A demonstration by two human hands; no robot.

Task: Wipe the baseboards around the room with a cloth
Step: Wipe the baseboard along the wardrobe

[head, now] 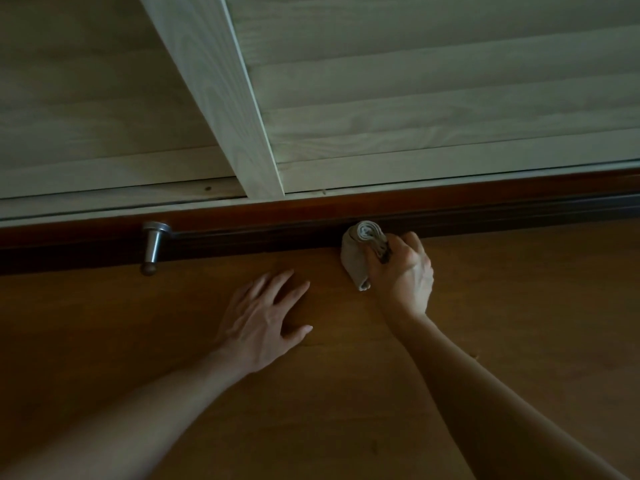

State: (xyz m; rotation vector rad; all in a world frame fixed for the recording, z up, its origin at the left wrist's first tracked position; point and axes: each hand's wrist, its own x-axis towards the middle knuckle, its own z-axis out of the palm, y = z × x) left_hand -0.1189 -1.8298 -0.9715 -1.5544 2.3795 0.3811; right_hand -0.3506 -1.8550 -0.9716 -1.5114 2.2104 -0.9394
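Two slender forearms, bare down to the bottom edge of view: left forearm (138, 410), right forearm (485, 393). Left hand (263, 320) bare, with raised tendons and veins across its back, long fingers (282, 285), a short pale nail on the thumb. Right hand (403, 271) bare too, knuckles ridged.

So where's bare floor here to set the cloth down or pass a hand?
Bare floor lies right of the right hand along the baseboard, and left of the left hand below the door stop. It is crowded between the hands, around the cloth.
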